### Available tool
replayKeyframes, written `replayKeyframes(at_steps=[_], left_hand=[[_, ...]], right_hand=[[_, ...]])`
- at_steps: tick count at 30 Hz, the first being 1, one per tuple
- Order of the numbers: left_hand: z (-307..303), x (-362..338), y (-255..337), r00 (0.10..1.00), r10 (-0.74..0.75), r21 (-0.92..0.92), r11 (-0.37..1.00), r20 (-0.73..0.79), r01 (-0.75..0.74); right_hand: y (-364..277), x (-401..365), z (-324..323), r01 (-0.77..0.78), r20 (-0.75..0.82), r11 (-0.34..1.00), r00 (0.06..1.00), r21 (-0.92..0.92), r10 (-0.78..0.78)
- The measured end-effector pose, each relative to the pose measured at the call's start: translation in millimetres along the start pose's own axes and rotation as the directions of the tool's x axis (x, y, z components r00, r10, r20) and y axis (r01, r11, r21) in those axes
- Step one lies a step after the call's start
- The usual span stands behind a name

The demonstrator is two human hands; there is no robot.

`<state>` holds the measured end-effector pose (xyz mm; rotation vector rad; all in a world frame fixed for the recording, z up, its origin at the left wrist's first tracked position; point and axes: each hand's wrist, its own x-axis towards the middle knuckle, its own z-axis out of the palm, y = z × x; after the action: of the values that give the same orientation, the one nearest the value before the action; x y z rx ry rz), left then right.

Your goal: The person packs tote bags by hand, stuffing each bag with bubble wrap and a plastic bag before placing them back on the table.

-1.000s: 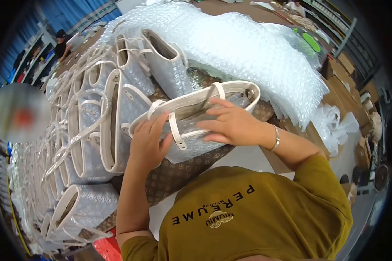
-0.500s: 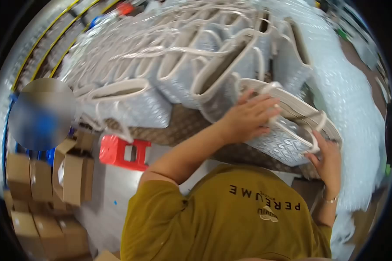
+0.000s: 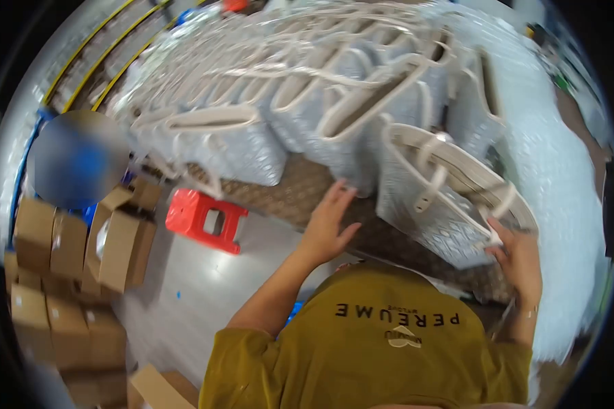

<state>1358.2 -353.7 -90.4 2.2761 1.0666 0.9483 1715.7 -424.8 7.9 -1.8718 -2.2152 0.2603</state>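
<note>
A light blue-grey patterned tote bag (image 3: 416, 221) with cream trim stands open-topped in front of me, its handles sticking up. My right hand (image 3: 520, 262) pinches the bag's rim at the right end, thumb and fingers around the edge. My left hand (image 3: 331, 221) is apart from the bag, over the brown patterned surface (image 3: 303, 184), with its fingers spread and nothing held. Just behind it, another tote bag (image 3: 351, 153) leans among the rows.
Many similar wrapped tote bags (image 3: 245, 146) fill the back of the surface. Bubble wrap (image 3: 552, 225) lies along the right. At left are a red plastic stool (image 3: 187, 211), stacked cardboard boxes (image 3: 68, 245) and a blurred person (image 3: 78, 160).
My left hand has let go of the bag's near rim and moved left and down, fingers opening. My right hand stays on the bag's right end. The view has shifted slightly.
</note>
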Motion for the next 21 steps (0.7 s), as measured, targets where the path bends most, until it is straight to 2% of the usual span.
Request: replayKeyframes(at_steps=[1, 2, 3, 6, 8, 10, 11, 12, 13, 16, 17, 21], left_hand=[[1, -2, 1, 0.999, 0.013, 0.047, 0.999, -0.051, -0.01], [6, 6, 2, 0.993, 0.029, 0.096, 0.995, -0.112, -0.018], [13, 20, 4, 0.993, 0.064, 0.076, 0.996, -0.094, -0.057], [12, 25, 12, 0.985, -0.019, -0.106, 0.994, -0.171, 0.001], [11, 37, 17, 0.986, 0.092, 0.054, 0.995, -0.14, -0.085], [14, 47, 10, 0.991, 0.054, -0.126, 0.99, -0.12, -0.069], [14, 53, 11, 0.993, 0.029, -0.133, 0.99, -0.111, -0.044], [11, 58, 14, 0.996, 0.018, -0.149, 0.988, -0.089, -0.031], [6, 59, 15, 0.995, 0.002, -0.139, 0.99, -0.101, -0.016], [0, 73, 23, 0.988, 0.152, -0.053, 0.987, -0.033, -0.154], [3, 76, 23, 0.987, 0.159, -0.052, 0.986, -0.034, -0.161], [9, 72, 15, 0.982, 0.128, 0.018, 0.992, -0.138, -0.127]], right_hand=[[3, -2, -3, -0.071, -0.022, 0.997, 0.997, -0.009, 0.071], [7, 0, -6, 0.04, -0.047, 0.999, 0.998, -0.011, -0.041], [13, 0, -12, 0.174, -0.064, 0.985, 0.983, -0.019, -0.175], [20, -7, -17, 0.192, -0.072, 0.98, 0.978, -0.061, -0.196], [21, -2, -10, 0.295, -0.033, 0.954, 0.954, -0.054, -0.297], [29, -6, 5, 0.202, -0.112, 0.977, 0.972, -0.063, -0.208], [29, -3, 7, 0.263, -0.095, 0.963, 0.959, -0.052, -0.267], [29, -4, 7, 0.205, -0.07, 0.978, 0.976, -0.032, -0.207], [29, -4, 7, 0.125, -0.047, 0.992, 0.991, -0.018, -0.126], [15, 0, 4, 0.079, -0.072, 0.997, 0.994, -0.008, -0.08], [13, 0, 2, 0.051, -0.084, 0.999, 0.995, -0.004, -0.051], [22, 9, 8, 0.143, -0.152, 0.986, 0.976, -0.086, -0.155]])
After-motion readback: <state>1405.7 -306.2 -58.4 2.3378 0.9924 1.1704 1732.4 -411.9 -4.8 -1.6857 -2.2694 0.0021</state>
